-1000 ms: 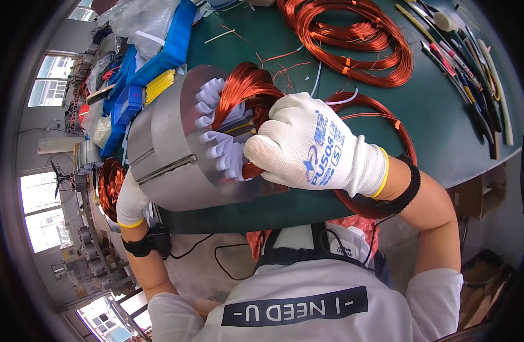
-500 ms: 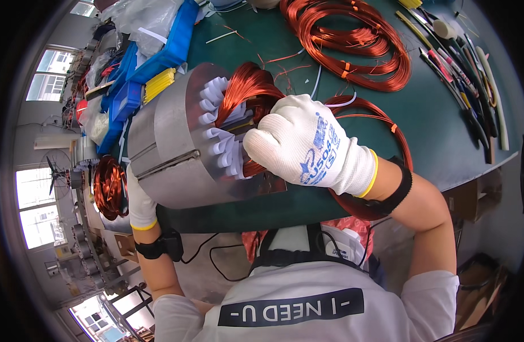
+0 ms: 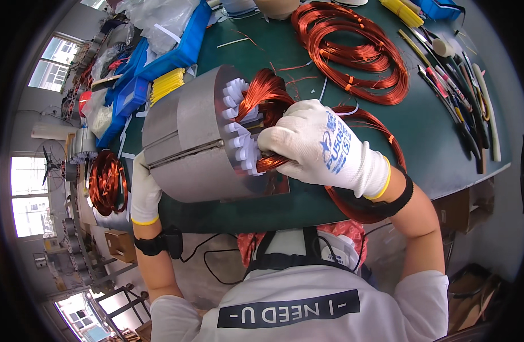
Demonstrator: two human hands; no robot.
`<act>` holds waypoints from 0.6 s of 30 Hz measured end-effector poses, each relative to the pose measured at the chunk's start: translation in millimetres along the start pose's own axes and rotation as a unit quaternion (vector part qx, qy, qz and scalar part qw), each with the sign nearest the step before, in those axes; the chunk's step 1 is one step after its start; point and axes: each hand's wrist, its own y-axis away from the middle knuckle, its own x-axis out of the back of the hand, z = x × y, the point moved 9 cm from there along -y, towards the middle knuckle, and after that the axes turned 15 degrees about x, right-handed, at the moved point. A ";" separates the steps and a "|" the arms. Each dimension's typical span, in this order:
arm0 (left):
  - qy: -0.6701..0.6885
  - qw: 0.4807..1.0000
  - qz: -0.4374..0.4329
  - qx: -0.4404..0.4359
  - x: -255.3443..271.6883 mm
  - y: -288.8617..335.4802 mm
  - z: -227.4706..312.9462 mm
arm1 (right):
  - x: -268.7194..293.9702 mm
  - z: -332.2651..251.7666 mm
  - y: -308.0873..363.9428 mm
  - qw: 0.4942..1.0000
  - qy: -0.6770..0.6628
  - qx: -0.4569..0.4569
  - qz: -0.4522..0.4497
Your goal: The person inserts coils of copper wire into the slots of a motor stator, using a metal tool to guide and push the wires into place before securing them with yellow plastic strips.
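Observation:
A grey metal motor stator (image 3: 188,137) lies on its side on the green table. White slot liners (image 3: 239,128) ring its right-hand opening, and a bundle of copper wire (image 3: 267,94) loops out between them. My right hand (image 3: 316,142), in a white glove, is closed at that opening, its fingers curled round the lower part of the copper bundle. More copper wire trails from beneath this hand to the right. My left hand (image 3: 145,191), gloved too, rests against the stator's left end. Its fingers are mostly hidden behind the metal.
Large coils of copper wire (image 3: 353,54) lie at the back. Hand tools and pens (image 3: 461,97) are spread at the far right. Blue bins (image 3: 176,54) and yellow strips (image 3: 167,85) stand behind the stator. Another copper coil (image 3: 108,182) sits at the left.
The stator appears farther right in the picture, along with both hands. My right hand has turned slightly and its fingers sit lower, around the copper bundle at the opening.

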 end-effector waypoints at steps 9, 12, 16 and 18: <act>-0.049 0.997 -0.006 0.055 -9.9 -3.4 -4.0 | -1.2 6.5 -3.5 0.978 -0.190 -0.076 -0.052; -0.118 0.993 -0.024 0.017 -16.1 -6.7 7.4 | -2.0 10.1 -1.6 0.966 -0.202 -0.120 -0.107; -0.093 0.989 -0.108 -0.029 -28.8 -5.1 19.5 | -2.6 17.7 7.7 0.938 -0.237 -0.209 -0.142; -0.050 0.990 -0.135 0.005 -32.2 -7.8 14.4 | -3.3 20.9 11.0 0.933 -0.235 -0.229 -0.149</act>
